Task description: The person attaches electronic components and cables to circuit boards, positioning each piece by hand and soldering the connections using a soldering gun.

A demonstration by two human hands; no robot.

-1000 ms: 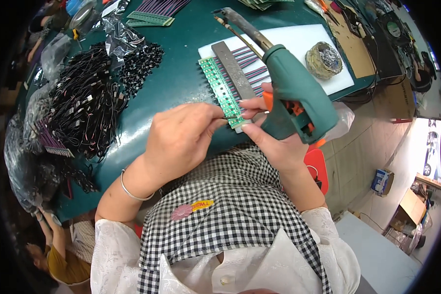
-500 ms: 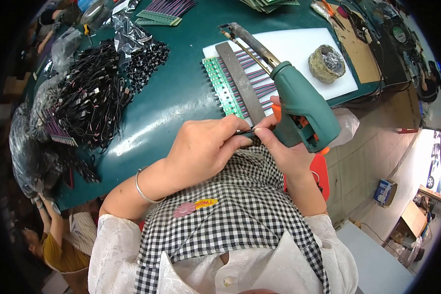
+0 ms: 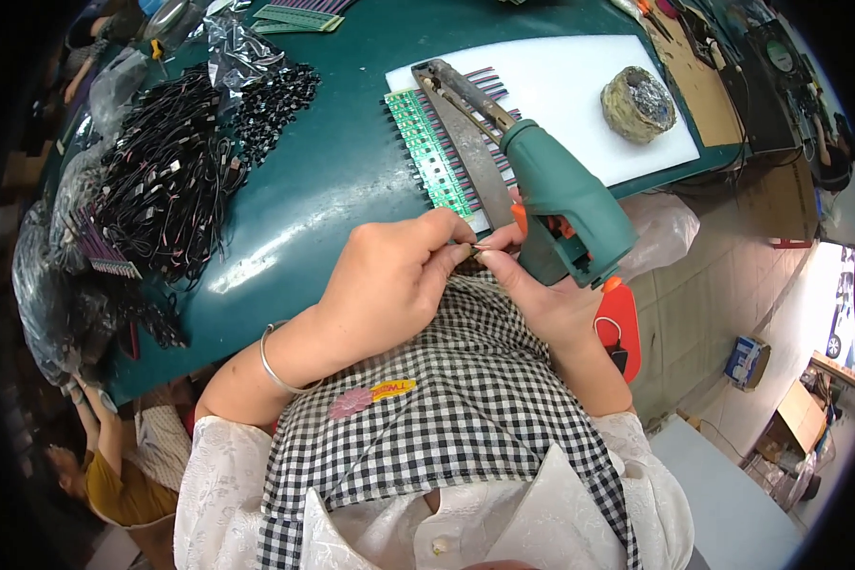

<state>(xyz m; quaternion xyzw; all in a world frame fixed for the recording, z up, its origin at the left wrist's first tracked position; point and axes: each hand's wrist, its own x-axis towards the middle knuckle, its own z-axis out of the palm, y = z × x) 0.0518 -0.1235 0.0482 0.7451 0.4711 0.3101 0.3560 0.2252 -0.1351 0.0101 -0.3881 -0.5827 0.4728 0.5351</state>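
- The left hand [image 3: 389,271] is closed in a pinch, thumb and index fingertips gripping a small dark piece [image 3: 474,251]; it is too small and too covered to identify.
- The right hand [image 3: 546,302] grasps the handle of a green soldering gun [image 3: 572,195], while its thumb and index finger meet the left fingertips at that same piece, near the table's near edge.
- The gun points far and left, its tip above the far end of a grey bar [image 3: 487,179]; whether they touch cannot be told.
- A row of green circuit boards [image 3: 426,147] lies just left of the bar and just beyond the fingertips, with dark pins along its left edge.
- Coloured wires [image 3: 490,87] show on the bar's right side, over a white foam sheet [image 3: 556,81].
- A round, crusted pot [image 3: 638,104] stands toward the sheet's right end.
- On the left of the green table [image 3: 299,214] spreads a heap of black cables [image 3: 157,185], with small black parts [image 3: 274,106] piled at its far right and a silvery bag [image 3: 237,52] beyond.
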